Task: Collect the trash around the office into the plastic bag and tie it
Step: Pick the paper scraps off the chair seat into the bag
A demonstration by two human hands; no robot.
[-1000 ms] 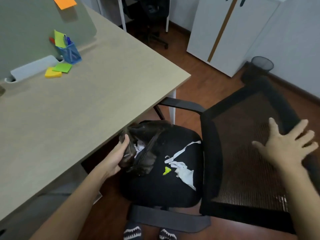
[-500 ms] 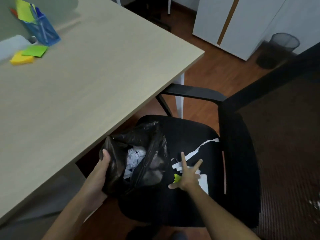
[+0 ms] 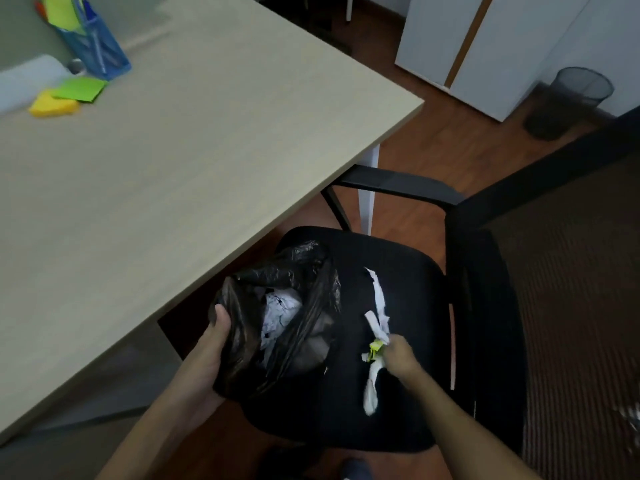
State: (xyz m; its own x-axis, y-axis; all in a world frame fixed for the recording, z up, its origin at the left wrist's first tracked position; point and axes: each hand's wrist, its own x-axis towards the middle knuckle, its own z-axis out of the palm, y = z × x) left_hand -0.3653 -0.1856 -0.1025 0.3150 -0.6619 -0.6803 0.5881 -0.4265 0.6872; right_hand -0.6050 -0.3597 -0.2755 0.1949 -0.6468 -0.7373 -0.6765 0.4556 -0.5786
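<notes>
A black plastic bag (image 3: 304,327) rests on the left of the black office chair seat (image 3: 408,271), its mouth open with crumpled white paper (image 3: 280,311) inside. My left hand (image 3: 214,344) grips the bag's left rim. To the right of the bag, my right hand (image 3: 398,353) is closed on a bunch of torn white paper strips (image 3: 377,299) and a small yellow-green scrap (image 3: 375,348). One strip trails up over the seat and another hangs below my fist.
The beige desk (image 3: 194,161) overhangs the chair on the left, carrying a blue pen holder (image 3: 93,50) and sticky-note pads (image 3: 69,97). The chair's mesh backrest (image 3: 571,306) fills the right side. A mesh wastebasket (image 3: 568,98) stands by white cabinets (image 3: 485,46) on the wooden floor.
My right hand left the chair backrest, came down onto the seat with fingers spread, and has now closed on the paper strips and yellow scrap. The left hand still holds the bag.
</notes>
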